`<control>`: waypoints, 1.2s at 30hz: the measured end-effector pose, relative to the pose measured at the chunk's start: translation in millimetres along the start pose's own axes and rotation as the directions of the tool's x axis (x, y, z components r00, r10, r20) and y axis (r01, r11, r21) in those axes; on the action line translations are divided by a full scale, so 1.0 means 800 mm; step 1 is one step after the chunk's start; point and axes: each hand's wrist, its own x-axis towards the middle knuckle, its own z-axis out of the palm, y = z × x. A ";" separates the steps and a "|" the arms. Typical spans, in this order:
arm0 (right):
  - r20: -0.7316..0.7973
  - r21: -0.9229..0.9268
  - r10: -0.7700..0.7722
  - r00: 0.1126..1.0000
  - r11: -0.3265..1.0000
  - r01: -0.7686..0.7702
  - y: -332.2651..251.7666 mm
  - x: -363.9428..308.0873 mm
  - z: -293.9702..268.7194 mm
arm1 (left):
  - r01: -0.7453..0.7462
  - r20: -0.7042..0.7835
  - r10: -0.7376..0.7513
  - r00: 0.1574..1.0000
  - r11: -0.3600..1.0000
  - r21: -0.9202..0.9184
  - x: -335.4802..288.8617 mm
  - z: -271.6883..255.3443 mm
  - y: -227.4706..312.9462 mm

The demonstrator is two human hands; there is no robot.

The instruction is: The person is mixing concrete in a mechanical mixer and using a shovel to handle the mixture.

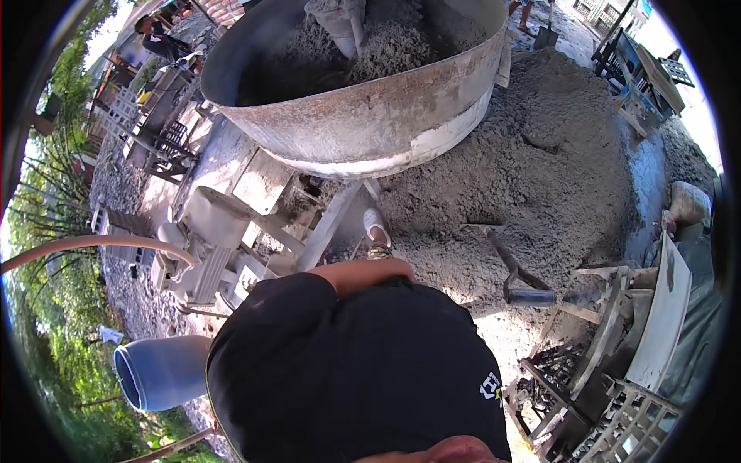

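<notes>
Neither of my hands shows. My left forearm (363, 274) is bent across in front of my black shirt (347, 370), and the shirt hides the hand at its end. My right arm and hand are out of sight. Ahead stands a large round metal mixing pan (363, 123), rusty and caked with cement. Grey wet mix (394, 54) lies inside it, with a mixing paddle (340, 23) standing in the mix. To my right, a shovel (513, 262) leans with its handle toward me, its blade end at a grey sand heap (556, 147). No hand touches it.
A cement-covered motor (212, 220) and frame stand left of the pan. An orange hose (100, 241) arches in from the left, above a blue barrel (166, 373). Wooden stands and a white board (662, 309) are at right. A person (158, 42) is far left.
</notes>
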 end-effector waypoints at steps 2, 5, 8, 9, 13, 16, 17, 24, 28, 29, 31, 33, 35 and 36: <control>0.017 -0.012 0.004 1.000 1.000 -0.004 -0.003 -0.002 -0.002 | 0.077 0.273 -0.008 0.962 0.967 -0.244 0.047 0.007 0.030; 0.037 -0.019 0.023 0.999 1.000 -0.022 -0.001 -0.002 -0.002 | 0.352 0.462 -0.171 0.870 0.872 -0.340 0.075 0.012 0.060; 0.056 -0.042 0.037 0.998 0.999 -0.034 -0.001 -0.001 -0.007 | 0.222 0.444 -0.056 0.894 0.916 -0.333 0.023 -0.011 0.100; 0.066 -0.051 0.036 0.997 0.998 -0.033 -0.002 -0.001 -0.010 | 0.177 0.437 -0.016 0.899 0.927 -0.331 0.011 -0.015 0.103; 0.093 -0.079 0.055 0.994 0.996 -0.048 -0.007 -0.006 -0.019 | 0.124 0.048 -0.130 0.990 0.986 0.111 -0.034 -0.011 0.042; 0.117 -0.085 0.092 0.989 0.993 -0.082 -0.011 -0.012 -0.025 | 0.235 0.283 -0.091 0.955 0.814 -0.531 0.001 -0.005 -0.007; 0.123 -0.097 0.107 0.987 0.991 -0.095 -0.012 -0.014 -0.027 | 0.308 0.168 -0.261 0.951 0.860 -0.408 -0.030 -0.016 0.033; 0.194 -0.142 0.190 0.962 0.976 -0.164 -0.083 -0.052 -0.058 | 0.323 0.047 -0.322 0.945 0.946 -0.017 0.018 -0.020 0.031; 0.219 -0.142 0.220 0.950 0.971 -0.192 -0.123 -0.072 -0.068 | 0.255 0.309 -0.251 0.917 0.967 0.029 0.062 -0.020 -0.010; 0.220 -0.140 0.229 0.948 0.969 -0.202 -0.130 -0.075 -0.068 | 0.312 0.342 -0.306 0.889 0.949 0.036 0.062 -0.022 -0.001; 0.222 -0.140 0.235 0.946 0.968 -0.207 -0.142 -0.077 -0.065 | 0.338 0.352 -0.336 0.874 0.939 0.057 0.044 -0.026 0.029; 0.224 -0.119 0.214 0.951 0.974 -0.191 -0.144 -0.067 -0.056 | 0.411 0.361 -0.407 0.839 0.909 0.070 0.023 -0.030 0.054; 0.204 0.042 0.052 0.978 0.997 -0.062 -0.083 -0.030 -0.030 | 0.481 0.368 -0.474 0.800 0.873 0.080 0.012 -0.030 0.064; 0.193 0.046 0.056 0.980 0.997 -0.066 -0.038 -0.002 -0.015 | 0.473 0.367 -0.471 0.802 0.876 0.090 0.016 -0.030 0.062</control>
